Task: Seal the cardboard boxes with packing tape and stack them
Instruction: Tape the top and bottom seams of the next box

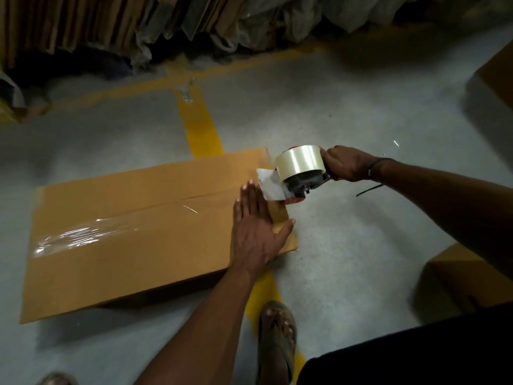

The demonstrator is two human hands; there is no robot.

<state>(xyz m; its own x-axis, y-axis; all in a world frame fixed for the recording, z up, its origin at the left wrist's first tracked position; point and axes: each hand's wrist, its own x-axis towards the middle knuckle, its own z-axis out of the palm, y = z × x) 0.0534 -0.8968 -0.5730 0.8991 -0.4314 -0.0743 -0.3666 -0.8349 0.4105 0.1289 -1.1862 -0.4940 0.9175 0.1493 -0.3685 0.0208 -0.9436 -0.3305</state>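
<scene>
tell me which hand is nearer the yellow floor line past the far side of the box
Right. The right hand grips the tape dispenser at the box's end, a little beyond the yellow floor line. The left hand lies flat on the box top, nearer the person and farther from it.

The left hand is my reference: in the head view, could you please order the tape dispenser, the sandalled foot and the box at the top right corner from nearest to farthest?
1. Tape dispenser: just beyond the left hand, at the box's right end.
2. Sandalled foot: below the hand, on the yellow line.
3. Corner box: far off, upper right edge.
</scene>
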